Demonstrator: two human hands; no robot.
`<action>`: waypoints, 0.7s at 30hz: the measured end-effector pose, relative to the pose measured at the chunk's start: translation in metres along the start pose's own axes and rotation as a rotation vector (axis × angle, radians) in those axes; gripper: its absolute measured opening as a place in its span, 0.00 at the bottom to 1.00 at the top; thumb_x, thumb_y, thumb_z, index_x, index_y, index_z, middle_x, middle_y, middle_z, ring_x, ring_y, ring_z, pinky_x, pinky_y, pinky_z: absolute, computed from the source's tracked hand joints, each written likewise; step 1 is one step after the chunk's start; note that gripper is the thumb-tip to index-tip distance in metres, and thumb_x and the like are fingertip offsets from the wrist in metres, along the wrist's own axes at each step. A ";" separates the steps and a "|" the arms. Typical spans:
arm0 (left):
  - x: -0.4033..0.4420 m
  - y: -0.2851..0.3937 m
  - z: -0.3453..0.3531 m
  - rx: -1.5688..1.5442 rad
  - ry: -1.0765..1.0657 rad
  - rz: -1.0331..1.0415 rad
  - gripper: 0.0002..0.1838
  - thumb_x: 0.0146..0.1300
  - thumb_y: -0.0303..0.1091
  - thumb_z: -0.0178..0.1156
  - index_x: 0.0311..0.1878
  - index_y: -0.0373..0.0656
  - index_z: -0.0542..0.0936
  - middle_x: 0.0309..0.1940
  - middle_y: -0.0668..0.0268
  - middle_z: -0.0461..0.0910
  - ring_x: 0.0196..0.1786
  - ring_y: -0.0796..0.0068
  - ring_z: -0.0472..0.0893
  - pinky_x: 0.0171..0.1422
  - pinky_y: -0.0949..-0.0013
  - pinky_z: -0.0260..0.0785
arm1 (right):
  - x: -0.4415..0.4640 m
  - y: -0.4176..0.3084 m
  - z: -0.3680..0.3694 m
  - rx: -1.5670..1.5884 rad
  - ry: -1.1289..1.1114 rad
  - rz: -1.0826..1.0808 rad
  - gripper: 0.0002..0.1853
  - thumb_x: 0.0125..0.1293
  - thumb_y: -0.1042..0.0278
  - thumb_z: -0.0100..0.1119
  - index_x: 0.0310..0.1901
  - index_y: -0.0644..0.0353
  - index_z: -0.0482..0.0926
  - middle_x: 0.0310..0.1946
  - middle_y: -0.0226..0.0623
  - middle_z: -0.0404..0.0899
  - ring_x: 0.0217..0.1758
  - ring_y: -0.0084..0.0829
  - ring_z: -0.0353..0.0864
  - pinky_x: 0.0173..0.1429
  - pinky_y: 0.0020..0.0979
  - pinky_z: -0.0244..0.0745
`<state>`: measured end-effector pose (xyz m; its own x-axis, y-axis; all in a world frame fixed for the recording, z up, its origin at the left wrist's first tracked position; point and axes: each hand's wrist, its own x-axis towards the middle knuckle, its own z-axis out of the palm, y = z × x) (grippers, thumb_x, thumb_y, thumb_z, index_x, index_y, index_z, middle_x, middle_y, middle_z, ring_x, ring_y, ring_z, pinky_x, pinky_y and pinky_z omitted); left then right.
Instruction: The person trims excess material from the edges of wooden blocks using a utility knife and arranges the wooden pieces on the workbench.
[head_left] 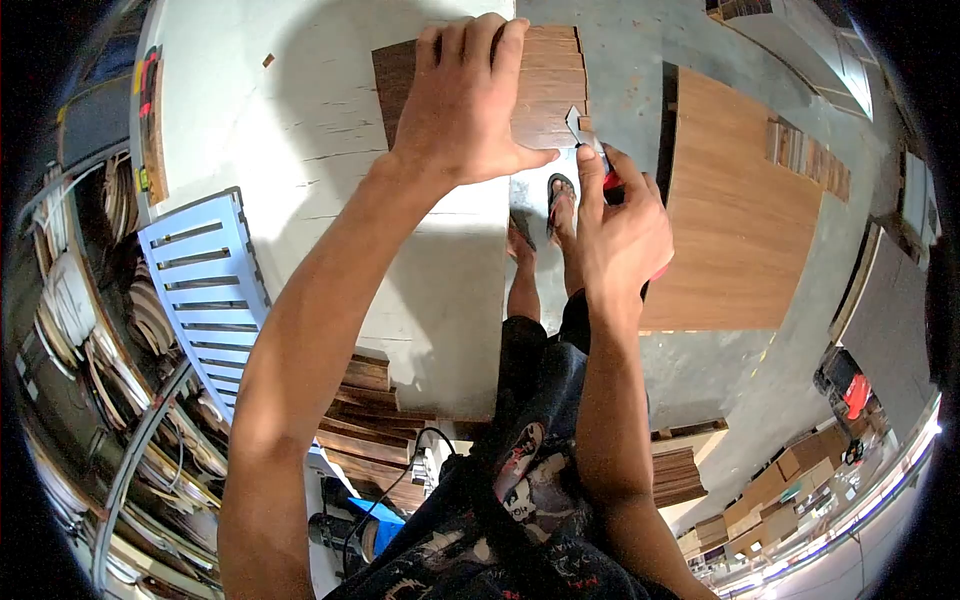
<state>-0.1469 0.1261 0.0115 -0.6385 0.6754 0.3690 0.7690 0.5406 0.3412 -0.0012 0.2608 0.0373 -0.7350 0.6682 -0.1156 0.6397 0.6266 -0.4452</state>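
Observation:
Dark brown wood-grain pieces (550, 75) lie at the edge of a pale worktable (440, 290), their right ends jutting past it. My left hand (465, 105) rests over them, fingertips at the far edge and thumb stretched along the near edge, pressing on them. In my right hand (625, 235) is a knife (612, 185) with a red and black handle, its metal blade pointing up and left at the near right corner of the pieces. My right thumb lies along the top of the knife.
A pale blue slatted panel (205, 262) leans at the table's left. Brown strips (375, 430) are stacked near my left elbow. On the floor at right lies a large wood-grain board (745, 210) with small samples (810, 160). My feet (562, 205) show below.

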 end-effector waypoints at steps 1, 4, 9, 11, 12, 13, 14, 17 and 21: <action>0.001 0.000 0.000 -0.002 0.006 0.002 0.63 0.32 0.61 0.87 0.70 0.35 0.69 0.60 0.54 0.72 0.65 0.50 0.72 0.74 0.43 0.58 | 0.003 0.000 0.000 0.007 0.007 -0.002 0.22 0.76 0.40 0.62 0.52 0.49 0.92 0.31 0.42 0.85 0.34 0.47 0.87 0.44 0.46 0.79; 0.001 0.001 -0.001 0.011 -0.005 -0.013 0.64 0.31 0.62 0.87 0.69 0.35 0.69 0.60 0.54 0.72 0.64 0.50 0.72 0.74 0.44 0.58 | 0.010 -0.002 -0.001 0.013 0.008 0.002 0.22 0.75 0.40 0.63 0.51 0.49 0.93 0.31 0.43 0.86 0.32 0.48 0.87 0.41 0.46 0.80; 0.001 0.001 -0.001 0.027 -0.002 -0.008 0.63 0.31 0.62 0.86 0.69 0.34 0.70 0.59 0.53 0.72 0.64 0.50 0.72 0.74 0.44 0.59 | 0.015 -0.002 0.002 0.002 0.021 -0.019 0.22 0.74 0.40 0.64 0.50 0.51 0.93 0.31 0.44 0.87 0.32 0.48 0.88 0.40 0.46 0.80; 0.000 0.000 -0.001 0.036 -0.004 -0.008 0.63 0.31 0.61 0.86 0.68 0.34 0.71 0.59 0.53 0.72 0.64 0.50 0.72 0.74 0.44 0.59 | 0.016 -0.003 0.004 0.011 0.035 -0.022 0.22 0.74 0.40 0.64 0.50 0.51 0.93 0.32 0.45 0.87 0.33 0.48 0.89 0.40 0.45 0.81; 0.000 -0.001 0.000 0.041 0.000 -0.006 0.63 0.31 0.61 0.86 0.68 0.33 0.71 0.58 0.52 0.72 0.63 0.50 0.72 0.74 0.44 0.59 | 0.019 -0.004 0.004 0.009 0.025 -0.023 0.22 0.74 0.41 0.64 0.50 0.51 0.93 0.32 0.45 0.87 0.33 0.48 0.89 0.40 0.45 0.81; 0.000 -0.001 0.000 0.045 0.003 -0.002 0.63 0.31 0.61 0.86 0.68 0.33 0.71 0.58 0.52 0.72 0.63 0.49 0.72 0.73 0.44 0.59 | 0.023 -0.007 0.002 0.008 0.014 -0.023 0.22 0.74 0.41 0.64 0.50 0.51 0.93 0.32 0.45 0.88 0.33 0.48 0.89 0.40 0.45 0.81; 0.000 0.000 0.000 0.047 -0.009 -0.010 0.63 0.31 0.61 0.86 0.68 0.33 0.71 0.58 0.52 0.71 0.63 0.49 0.72 0.73 0.44 0.60 | 0.027 -0.009 0.002 0.008 0.005 -0.022 0.22 0.74 0.41 0.64 0.49 0.51 0.93 0.33 0.45 0.88 0.33 0.48 0.89 0.39 0.46 0.81; 0.001 0.001 -0.003 0.053 -0.018 -0.019 0.63 0.31 0.61 0.87 0.69 0.33 0.71 0.58 0.52 0.72 0.63 0.50 0.73 0.73 0.45 0.60 | 0.034 -0.013 0.003 -0.002 0.011 -0.019 0.21 0.75 0.42 0.63 0.49 0.51 0.93 0.33 0.45 0.88 0.33 0.47 0.89 0.39 0.45 0.80; 0.005 0.003 -0.005 0.077 -0.180 -0.067 0.63 0.44 0.60 0.83 0.77 0.33 0.65 0.67 0.46 0.67 0.72 0.46 0.68 0.79 0.40 0.58 | 0.037 -0.014 0.004 -0.013 0.002 -0.042 0.21 0.75 0.42 0.63 0.50 0.50 0.93 0.33 0.45 0.88 0.34 0.47 0.89 0.39 0.45 0.81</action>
<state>-0.1481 0.1284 0.0192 -0.6774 0.7120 0.1848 0.7298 0.6191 0.2901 -0.0381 0.2748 0.0360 -0.7609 0.6419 -0.0953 0.6111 0.6592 -0.4382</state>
